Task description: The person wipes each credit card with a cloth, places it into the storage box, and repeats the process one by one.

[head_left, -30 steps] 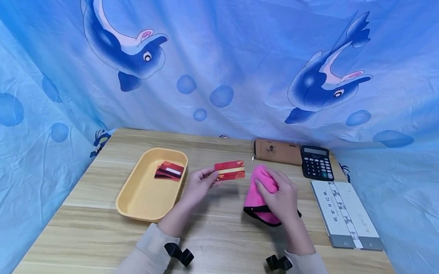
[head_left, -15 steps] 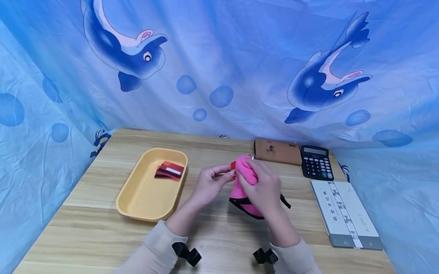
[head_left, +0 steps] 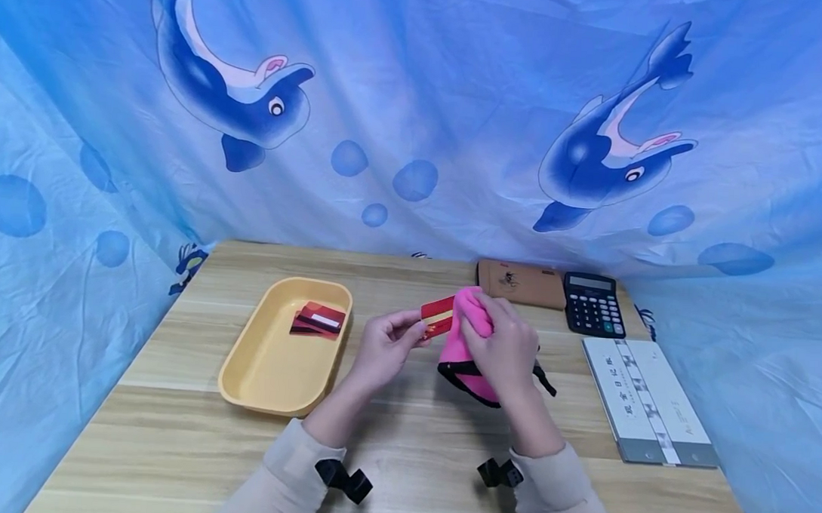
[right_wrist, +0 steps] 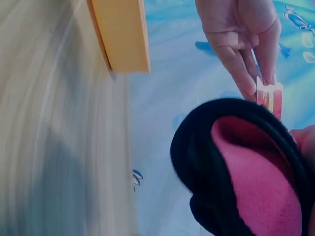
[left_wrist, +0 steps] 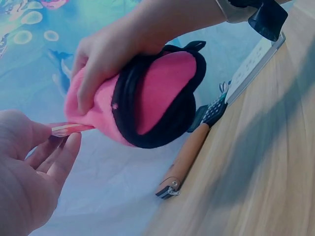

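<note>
My left hand (head_left: 386, 348) pinches one end of a red card (head_left: 437, 316) with a pale gold stripe, held above the table. Folded in my right hand (head_left: 506, 350) is a pink cloth (head_left: 454, 347) with black edging, gripped between thumb and fingers. The cloth covers the card's right end, and the stripe shows between it and the left fingertips. Seen from the left wrist, the card (left_wrist: 71, 129) is nearly edge-on, running into the pink folds. In the right wrist view the cloth (right_wrist: 261, 182) hangs below the card (right_wrist: 270, 98).
A yellow tray (head_left: 233, 367) on the left holds red and black cards (head_left: 318, 320). Toward the back right lie a brown wallet (head_left: 528, 285) and a black calculator (head_left: 594, 304). A white and grey book (head_left: 644, 400) lies at the right. Behind the wooden table (head_left: 173, 437) hangs a blue dolphin curtain (head_left: 416, 98).
A second ago the card and cloth were apart. They came together, the cloth covering most of the card; since then the cloth has slid slightly right, baring more of it.
</note>
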A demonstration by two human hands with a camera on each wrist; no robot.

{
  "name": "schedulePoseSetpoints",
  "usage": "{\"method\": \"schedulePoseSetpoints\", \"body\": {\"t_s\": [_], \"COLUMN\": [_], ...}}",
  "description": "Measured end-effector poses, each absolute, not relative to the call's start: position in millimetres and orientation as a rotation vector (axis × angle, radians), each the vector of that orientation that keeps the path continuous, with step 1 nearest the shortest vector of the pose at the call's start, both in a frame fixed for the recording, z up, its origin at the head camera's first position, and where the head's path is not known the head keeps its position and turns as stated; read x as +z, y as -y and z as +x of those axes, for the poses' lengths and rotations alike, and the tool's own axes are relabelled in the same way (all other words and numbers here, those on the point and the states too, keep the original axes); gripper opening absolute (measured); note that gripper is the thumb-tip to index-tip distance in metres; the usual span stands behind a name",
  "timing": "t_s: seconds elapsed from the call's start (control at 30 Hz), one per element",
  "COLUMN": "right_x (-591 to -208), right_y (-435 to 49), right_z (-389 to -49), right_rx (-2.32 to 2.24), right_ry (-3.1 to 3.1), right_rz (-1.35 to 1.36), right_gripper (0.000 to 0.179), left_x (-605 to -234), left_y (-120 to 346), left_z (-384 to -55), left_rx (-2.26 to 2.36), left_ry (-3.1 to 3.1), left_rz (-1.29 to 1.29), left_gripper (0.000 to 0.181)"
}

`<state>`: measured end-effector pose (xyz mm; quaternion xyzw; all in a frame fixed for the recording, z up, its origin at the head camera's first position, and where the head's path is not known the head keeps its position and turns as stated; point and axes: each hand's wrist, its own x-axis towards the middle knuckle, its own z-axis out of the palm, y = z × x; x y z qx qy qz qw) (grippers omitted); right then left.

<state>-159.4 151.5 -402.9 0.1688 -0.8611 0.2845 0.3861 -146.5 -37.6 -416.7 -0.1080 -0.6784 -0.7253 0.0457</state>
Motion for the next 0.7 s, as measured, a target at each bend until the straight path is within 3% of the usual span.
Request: {"method": "schedulePoseSetpoints", "body": {"t_s": [0.3, 0.7], "right_x": [-402, -406], "right_y": [-129, -158], "right_z": [-147, -162], "right_rx": [0.792, 0.827], "right_ry": [2.142, 2.234], "right_rz": [0.669, 0.42], "right_gripper": [0.035, 0.04], "left_x": [-422, -420], "left_y": [33, 51], "left_z": [-151, -148], "left_rx": [-2.169, -2.158], "left_ry": [2.085, 2.12], "left_rz": [-0.356, -0.206], "left_gripper": [0.026, 0.028]}}
